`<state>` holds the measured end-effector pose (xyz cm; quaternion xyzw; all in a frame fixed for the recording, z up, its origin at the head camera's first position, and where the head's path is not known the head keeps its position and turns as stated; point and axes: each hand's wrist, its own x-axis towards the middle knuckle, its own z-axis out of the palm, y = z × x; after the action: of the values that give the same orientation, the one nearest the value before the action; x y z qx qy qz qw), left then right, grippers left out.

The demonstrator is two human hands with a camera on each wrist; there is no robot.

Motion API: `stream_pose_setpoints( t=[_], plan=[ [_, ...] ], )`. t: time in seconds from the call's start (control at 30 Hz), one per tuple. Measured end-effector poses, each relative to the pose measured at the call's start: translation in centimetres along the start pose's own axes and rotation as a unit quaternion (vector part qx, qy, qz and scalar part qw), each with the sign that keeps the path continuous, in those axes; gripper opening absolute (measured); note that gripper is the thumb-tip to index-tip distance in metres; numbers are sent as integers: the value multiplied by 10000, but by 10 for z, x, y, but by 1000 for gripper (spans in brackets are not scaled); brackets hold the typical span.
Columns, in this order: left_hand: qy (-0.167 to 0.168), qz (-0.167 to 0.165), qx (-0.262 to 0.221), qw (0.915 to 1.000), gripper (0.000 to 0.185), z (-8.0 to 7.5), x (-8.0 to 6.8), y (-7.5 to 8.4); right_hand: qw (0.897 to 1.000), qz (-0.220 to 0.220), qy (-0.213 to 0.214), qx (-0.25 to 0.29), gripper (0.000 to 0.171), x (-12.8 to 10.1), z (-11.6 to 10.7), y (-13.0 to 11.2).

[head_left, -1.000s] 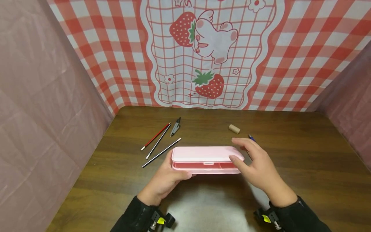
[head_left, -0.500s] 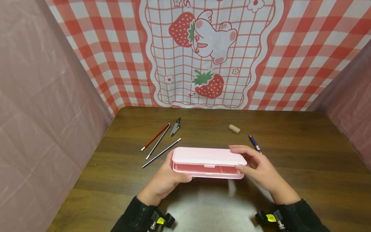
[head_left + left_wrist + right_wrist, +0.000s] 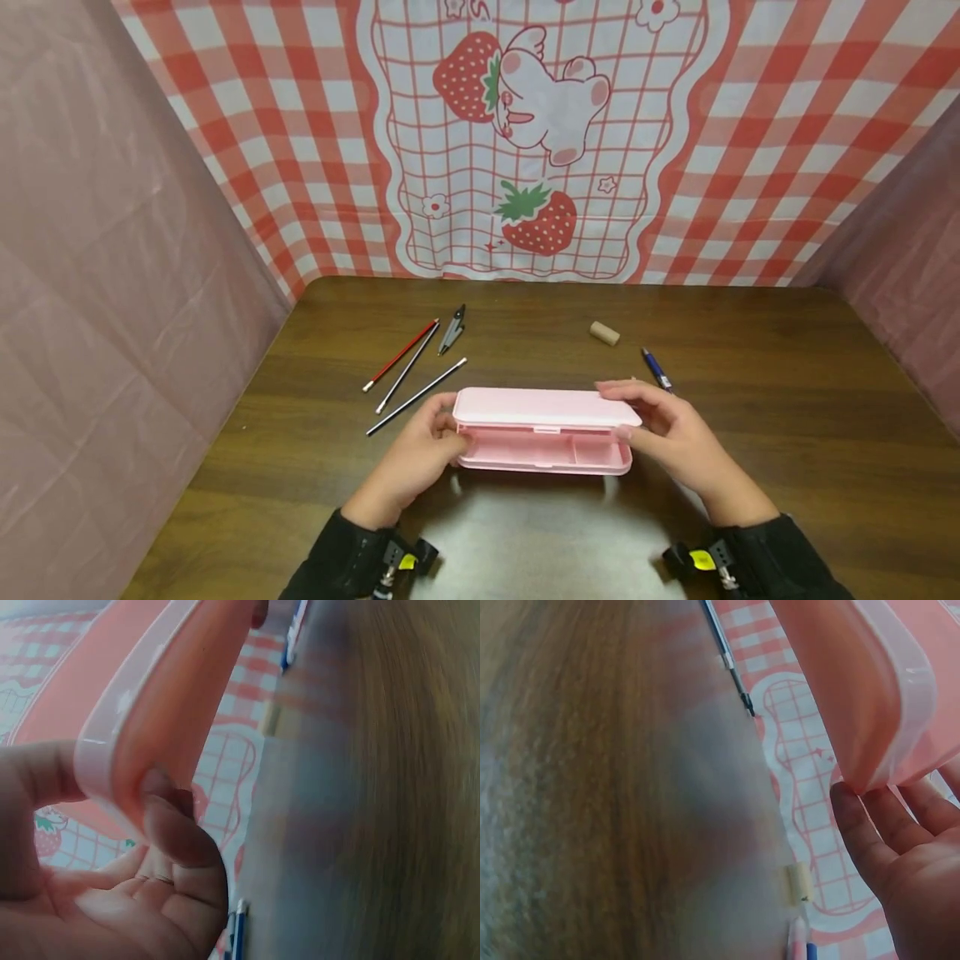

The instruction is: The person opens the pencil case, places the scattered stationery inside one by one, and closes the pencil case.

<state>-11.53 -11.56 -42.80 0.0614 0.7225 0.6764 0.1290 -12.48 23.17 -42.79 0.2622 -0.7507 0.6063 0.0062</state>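
At centre frame of the head view, a pink pencil case point(image 3: 545, 429) is held just above the wooden table point(image 3: 750, 450), its lid raised a little so that the inner tray shows along the front edge. It is gripped at both ends. The left hand point(image 3: 420, 458) is curled round the left end — in the left wrist view the thumb point(image 3: 176, 832) is seen pressed under the case's corner point(image 3: 127, 787), fingers wrapped behind. The right hand point(image 3: 675, 433) is closed on the right end, fingers laid over the lid and thumb at the front rim; in the right wrist view the case's end point(image 3: 885, 712) is met by the fingertips point(image 3: 855, 817).

Judgement on the step in hand, opening the lid: the base is best kept level and steadied by the left hand while the lid is lifted from the front edge, not twisted — the hinge side lies away from the camera.

Upper left of the case, three pencils point(image 3: 408, 375) and a compass point(image 3: 453, 328) are laid out; upper right, an eraser point(image 3: 604, 333) and a blue pen point(image 3: 657, 368), the pen just beside the right hand.
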Motion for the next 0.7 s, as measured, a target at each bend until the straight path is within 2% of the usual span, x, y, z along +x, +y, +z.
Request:
stream_pose_setpoints(
  t=[0.13,0.27,0.33,0.4,0.7],
  plan=[
    [76,226,959,9951,53,-3,-1,0,9999,-15,-160,-57,36,1,1,3],
    [144,373,1961,9798,50,-5,-1,-3,9994,59,-244,-241,31,1,2,7],
    [110,374,2276,9730,49,-6,-1,-4,9991,159,-252,-293,29,0,3,8],
    [33,339,2438,9692,49,-6,-1,-5,9987,277,-253,-335,27,0,2,10],
    [-293,109,2556,9663,57,-7,0,-10,9959,534,-232,-692,19,-1,-3,17]
  ],
)
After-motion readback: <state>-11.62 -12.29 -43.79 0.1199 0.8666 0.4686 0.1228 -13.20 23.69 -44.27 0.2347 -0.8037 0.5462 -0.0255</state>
